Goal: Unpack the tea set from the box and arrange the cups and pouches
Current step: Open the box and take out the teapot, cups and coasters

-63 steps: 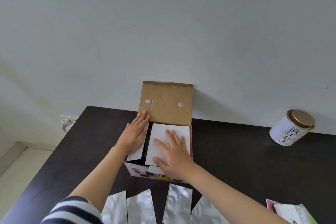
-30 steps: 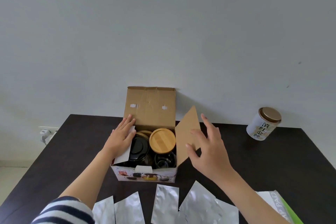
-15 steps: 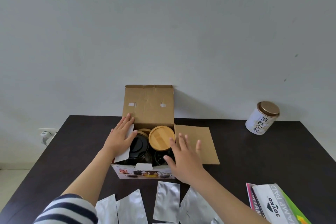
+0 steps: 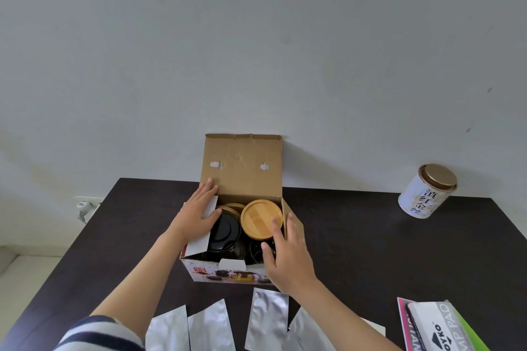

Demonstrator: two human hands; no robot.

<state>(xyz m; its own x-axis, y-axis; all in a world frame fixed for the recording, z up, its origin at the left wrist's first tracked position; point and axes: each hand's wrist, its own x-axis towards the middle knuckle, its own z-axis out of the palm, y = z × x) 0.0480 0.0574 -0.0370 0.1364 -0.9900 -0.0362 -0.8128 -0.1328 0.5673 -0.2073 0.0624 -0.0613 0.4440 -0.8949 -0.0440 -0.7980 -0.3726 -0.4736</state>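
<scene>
1. Hands first: left hand (image 4: 199,212) lies flat with straight fingers on the white-faced left flap (image 4: 203,232) of the open cardboard box (image 4: 228,272), pressing it outward, not gripping it.
2. Right hand (image 4: 286,256) is spread and relaxed at the box's 3 o'clock corner, fingertips touching or just short of the round bamboo lid (image 4: 261,218); it holds nothing.
3. Inside the box: bamboo lid toward 1 o'clock, glossy black round lid (image 4: 225,232) at 9 o'clock of it, more wooden rims behind, dark glassware below. What sits deeper cannot be told.
4. Brown rear flap (image 4: 242,171) stands upright at 12 o'clock against the wall.
5. Flat silver foil pouches (image 4: 266,319) lie in a loose row at 6 o'clock of the box, on the dark table (image 4: 370,236).
6. Progress, as I judge it: box opened, pouches out but roughly placed; every cup and pot is not yet lifted, so most of the unpacking remains.
</scene>
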